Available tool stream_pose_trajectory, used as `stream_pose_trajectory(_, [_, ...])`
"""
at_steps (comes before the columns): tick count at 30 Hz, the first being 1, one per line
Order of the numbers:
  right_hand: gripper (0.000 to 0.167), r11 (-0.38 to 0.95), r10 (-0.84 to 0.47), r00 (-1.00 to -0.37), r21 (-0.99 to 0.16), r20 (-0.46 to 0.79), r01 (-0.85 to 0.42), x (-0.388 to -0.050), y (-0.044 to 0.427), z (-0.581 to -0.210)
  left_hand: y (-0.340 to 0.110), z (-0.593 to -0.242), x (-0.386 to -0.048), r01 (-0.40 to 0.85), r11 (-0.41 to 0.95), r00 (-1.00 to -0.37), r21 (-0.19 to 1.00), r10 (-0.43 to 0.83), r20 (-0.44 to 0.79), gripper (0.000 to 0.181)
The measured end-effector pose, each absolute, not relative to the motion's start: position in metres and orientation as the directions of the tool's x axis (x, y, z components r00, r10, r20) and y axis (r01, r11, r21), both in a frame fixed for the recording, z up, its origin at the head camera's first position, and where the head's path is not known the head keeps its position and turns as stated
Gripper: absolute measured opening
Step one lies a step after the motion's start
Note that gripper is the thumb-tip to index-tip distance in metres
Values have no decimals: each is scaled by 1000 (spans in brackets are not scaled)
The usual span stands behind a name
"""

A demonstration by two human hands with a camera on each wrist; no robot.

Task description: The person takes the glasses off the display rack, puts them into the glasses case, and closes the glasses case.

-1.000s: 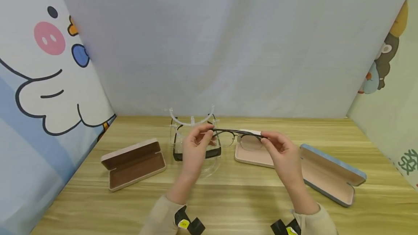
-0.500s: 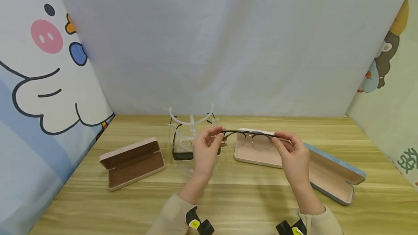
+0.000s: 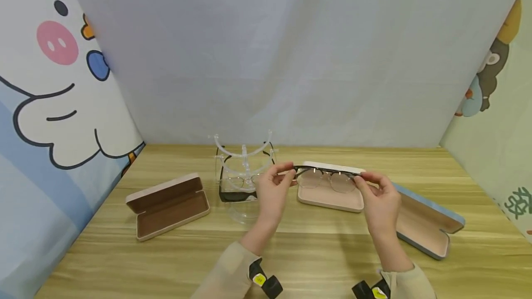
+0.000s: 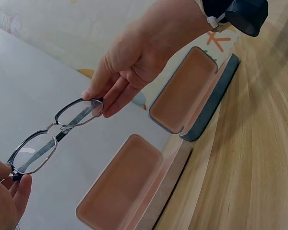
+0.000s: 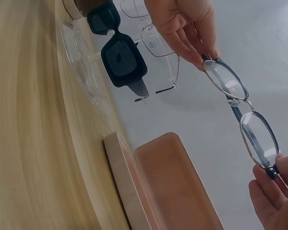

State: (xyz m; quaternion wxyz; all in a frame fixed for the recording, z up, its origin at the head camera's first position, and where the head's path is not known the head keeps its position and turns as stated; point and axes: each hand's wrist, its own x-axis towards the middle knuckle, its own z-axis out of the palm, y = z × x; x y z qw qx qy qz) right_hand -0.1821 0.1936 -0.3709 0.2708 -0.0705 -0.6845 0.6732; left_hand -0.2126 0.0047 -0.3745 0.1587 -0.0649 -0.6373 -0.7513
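Both hands hold one pair of eyeglasses (image 3: 326, 170) with dark upper rims and thin metal lower rims. Its temples are folded behind the lenses, as both wrist views show. The left hand (image 3: 273, 195) pinches one end and the right hand (image 3: 380, 200) pinches the other. The glasses hang in the air over an open pale case (image 3: 328, 200) with a pinkish lining, apart from it. In the left wrist view the case's pink lid interior (image 4: 120, 182) faces the camera. Part of the left hand's fingers is hidden in the head view.
A clear display stand (image 3: 244, 151) left of the hands bears black sunglasses (image 3: 234, 196) and thin metal-framed glasses (image 5: 158, 45). An open case with brown lining (image 3: 172, 213) lies at left. Another open case, blue outside (image 3: 432, 204), lies at right, partly behind the right hand.
Both hands have moved right together with the eyeglasses, away from the display stand and over the pale case. The lenses now face the head camera more fully. The cases stay where they were.
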Motion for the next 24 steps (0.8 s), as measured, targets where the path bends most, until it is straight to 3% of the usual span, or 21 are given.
stream_pose_trajectory(4, [16,106,485,-833,-963,266,-246,-182,195,-373,9,-378,-211,305,-85,-944,949,-159,289,18])
stream_pose_trajectory(13, [23,338,530,-807,-938,261,-82,-183,200,-382,16,-387,-212,282,-43,-953,958,-129,275,25])
stream_pose_trajectory(24, [25,471,469,-842,-882,266,-17,-182,205,-393,26,-402,-215,154,64,-984,986,-75,159,33])
